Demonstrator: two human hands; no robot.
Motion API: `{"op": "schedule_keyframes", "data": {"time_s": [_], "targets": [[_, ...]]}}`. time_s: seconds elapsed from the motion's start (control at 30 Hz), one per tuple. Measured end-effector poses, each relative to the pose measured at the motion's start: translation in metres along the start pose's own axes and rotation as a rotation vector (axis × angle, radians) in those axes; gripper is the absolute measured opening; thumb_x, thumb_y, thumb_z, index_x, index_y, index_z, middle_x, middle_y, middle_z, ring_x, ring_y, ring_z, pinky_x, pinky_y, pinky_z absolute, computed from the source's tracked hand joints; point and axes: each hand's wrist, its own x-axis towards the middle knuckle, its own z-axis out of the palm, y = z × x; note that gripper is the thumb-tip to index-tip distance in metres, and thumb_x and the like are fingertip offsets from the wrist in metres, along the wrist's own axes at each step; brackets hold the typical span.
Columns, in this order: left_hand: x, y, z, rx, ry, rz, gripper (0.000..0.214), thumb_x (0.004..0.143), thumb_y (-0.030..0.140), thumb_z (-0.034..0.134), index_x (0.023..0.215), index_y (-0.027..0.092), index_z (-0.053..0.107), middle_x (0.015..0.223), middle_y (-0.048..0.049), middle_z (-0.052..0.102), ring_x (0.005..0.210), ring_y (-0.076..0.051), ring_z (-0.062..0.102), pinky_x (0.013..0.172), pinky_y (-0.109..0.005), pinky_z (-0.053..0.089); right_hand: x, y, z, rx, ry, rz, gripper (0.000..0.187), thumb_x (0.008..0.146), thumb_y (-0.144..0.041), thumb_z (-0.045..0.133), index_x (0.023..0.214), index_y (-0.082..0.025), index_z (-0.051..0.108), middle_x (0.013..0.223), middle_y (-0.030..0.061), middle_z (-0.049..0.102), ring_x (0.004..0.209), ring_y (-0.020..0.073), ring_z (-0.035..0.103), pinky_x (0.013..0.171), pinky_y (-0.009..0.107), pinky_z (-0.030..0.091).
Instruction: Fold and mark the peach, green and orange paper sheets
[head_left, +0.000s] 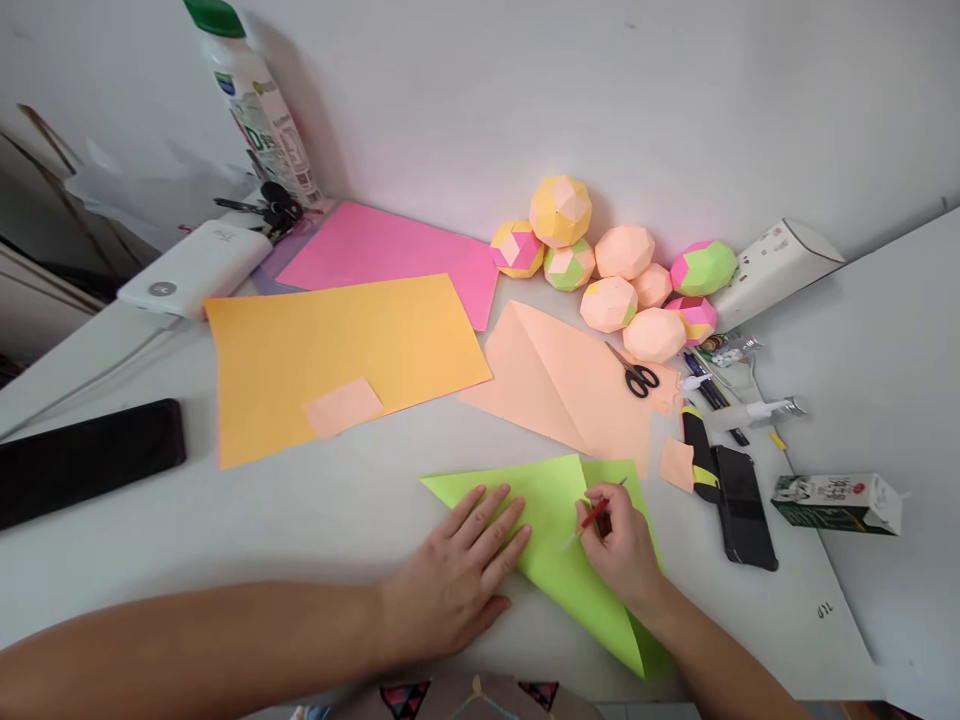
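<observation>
A sheet of lime green paper (551, 490) lies on the table in front of me, folded over on a slant, with its lower corner near the table's front edge. My left hand (469, 565) is spread flat on the left part of the sheet, fingers stretched out. Over the right part, my right hand (619, 545) is closed around a slim red tool (595, 516) with a pale tip pointing down-left at the paper. Its exact kind is not clear. A strip of the green sheet shows behind the right hand, and the hand hides part of the fold.
Orange paper (345, 350) and pink paper (390, 255) lie at back left, peach paper (555, 370) with scissors (637, 375) further right. Several faceted paper balls (625, 250) stand by the wall. A yellow-black cutter (699, 450), phone (746, 505) and carton (836, 502) are at right.
</observation>
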Motion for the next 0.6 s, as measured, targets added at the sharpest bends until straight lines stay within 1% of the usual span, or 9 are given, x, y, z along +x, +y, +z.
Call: {"op": "schedule_keyframes", "data": {"time_s": [0.1, 0.2, 0.27, 0.37, 0.47, 0.6], "targets": [[-0.0017, -0.0021, 0.0003, -0.021, -0.008, -0.003, 0.061, 0.091, 0.049, 0.047, 0.140, 0.014, 0.042, 0.148, -0.0163, 0.038, 0.139, -0.037, 0.028, 0.111, -0.055, 0.026, 0.0013, -0.0013, -0.0039, 0.052, -0.051, -0.029, 0.016, 0.080, -0.009, 0.043, 0.084, -0.024, 0.042, 0.058, -0.0058, 0.055, 0.043, 0.0104, 0.051, 0.041, 0.021, 0.039], [-0.0021, -0.0045, -0.0004, -0.023, -0.007, 0.008, 0.059, 0.090, 0.050, 0.048, 0.138, 0.015, 0.043, 0.148, -0.0153, 0.038, 0.139, -0.037, 0.028, 0.112, -0.054, 0.025, 0.0036, -0.0017, -0.0072, 0.057, -0.089, -0.091, 0.024, 0.075, -0.003, 0.038, 0.083, -0.024, 0.045, 0.055, -0.0058, 0.056, 0.045, 0.0109, 0.054, 0.045, 0.021, 0.044], [-0.0021, -0.0059, -0.0014, -0.017, -0.002, -0.002, 0.058, 0.091, 0.051, 0.046, 0.137, 0.015, 0.045, 0.147, -0.0152, 0.039, 0.138, -0.037, 0.030, 0.111, -0.054, 0.024, 0.0049, -0.0016, -0.0082, 0.045, -0.099, -0.129, 0.028, 0.073, -0.001, 0.037, 0.086, -0.024, 0.048, 0.054, -0.0063, 0.056, 0.045, 0.0111, 0.055, 0.046, 0.022, 0.045], [-0.0024, -0.0076, -0.0028, -0.016, -0.011, -0.032, 0.059, 0.091, 0.054, 0.043, 0.137, 0.016, 0.045, 0.147, -0.0151, 0.041, 0.137, -0.037, 0.032, 0.111, -0.055, 0.023, 0.0062, -0.0010, -0.0085, -0.022, -0.105, -0.174, 0.033, 0.072, 0.001, 0.038, 0.092, -0.023, 0.051, 0.056, -0.0050, 0.058, 0.048, 0.0119, 0.057, 0.047, 0.023, 0.047], [-0.0034, -0.0086, -0.0035, -0.024, -0.047, -0.076, 0.062, 0.091, 0.057, 0.042, 0.137, 0.016, 0.045, 0.147, -0.0162, 0.039, 0.137, -0.038, 0.032, 0.110, -0.057, 0.021, 0.0069, 0.0004, -0.0088, -0.093, -0.116, -0.208, 0.039, 0.072, 0.002, 0.039, 0.101, -0.022, 0.053, 0.060, -0.0036, 0.060, 0.051, 0.0126, 0.058, 0.049, 0.024, 0.048], [-0.0049, -0.0080, -0.0044, -0.016, -0.106, -0.145, 0.065, 0.090, 0.060, 0.039, 0.140, 0.019, 0.042, 0.149, -0.0165, 0.036, 0.137, -0.038, 0.031, 0.110, -0.059, 0.019, 0.0066, 0.0038, -0.0096, -0.128, -0.143, -0.231, 0.045, 0.073, 0.002, 0.039, 0.109, -0.022, 0.053, 0.062, -0.0027, 0.061, 0.051, 0.0129, 0.058, 0.048, 0.025, 0.048]]}}
